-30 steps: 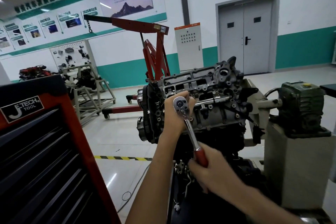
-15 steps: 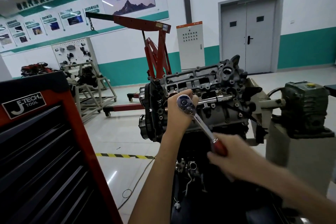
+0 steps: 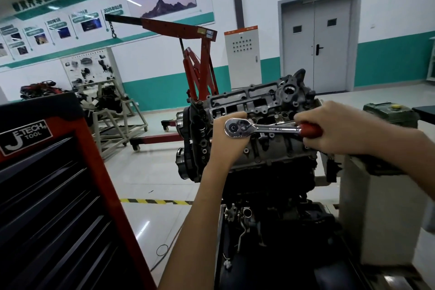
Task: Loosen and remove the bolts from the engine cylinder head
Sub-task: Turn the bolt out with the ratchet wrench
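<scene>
Step in hand: loosening a bolt. The right grip (image 3: 339, 129) clamps the red handle of the ratchet (image 3: 275, 129). The left grip (image 3: 223, 146) curls round its drive end against the cylinder head (image 3: 263, 101). The bolt is hidden beneath. Next: a full handle stroke, socket seated squarely.

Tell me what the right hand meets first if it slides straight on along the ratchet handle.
Likely the left hand at the head of the ratchet; only bare shank lies between it and the right hand.
</scene>
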